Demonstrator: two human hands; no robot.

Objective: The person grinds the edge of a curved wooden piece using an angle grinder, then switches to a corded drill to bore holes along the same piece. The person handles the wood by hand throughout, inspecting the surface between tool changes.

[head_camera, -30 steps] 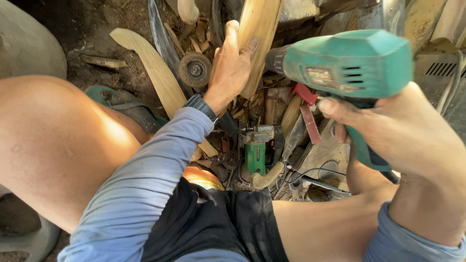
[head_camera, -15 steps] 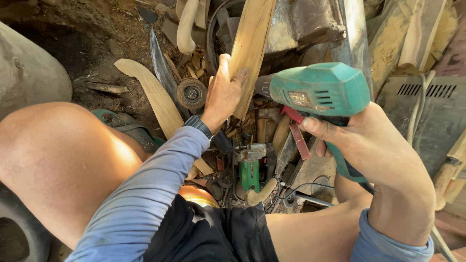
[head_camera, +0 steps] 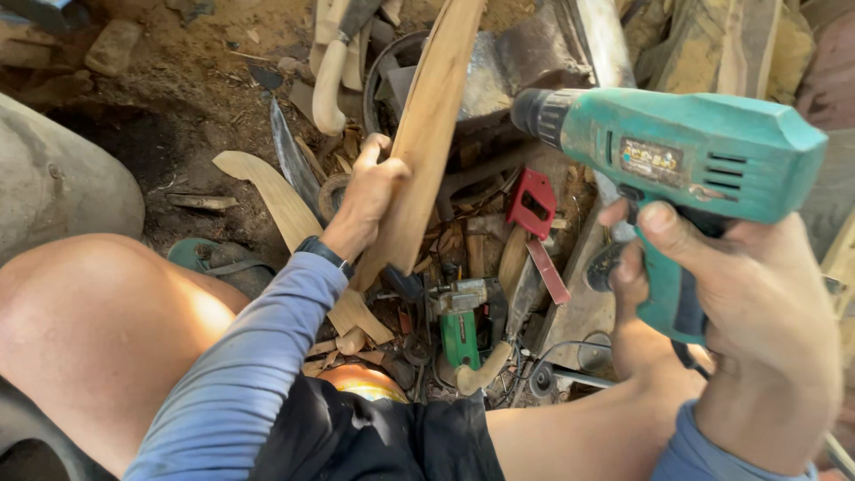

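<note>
My left hand (head_camera: 370,200) grips a long curved wooden piece (head_camera: 432,125), held upright and slanting toward the top of the view. My right hand (head_camera: 739,294) is closed round the handle of a teal electric drill (head_camera: 686,165). The drill's dark chuck points left toward the wooden piece, with a small gap between them. Both arms wear blue-grey sleeves, and a dark watch band sits on my left wrist. My bare knees frame the lower view.
On the dirt floor lie another curved wooden blank (head_camera: 272,191), a small green power tool (head_camera: 463,325), a red clamp (head_camera: 534,209), a long blade (head_camera: 289,160), a wooden handle (head_camera: 328,85), cables and wood scraps. A grey rounded container (head_camera: 53,178) stands at left.
The drill and my right hand have shifted right and closer to the camera. My left hand keeps its hold on the wooden piece, which now appears lower and more central.
</note>
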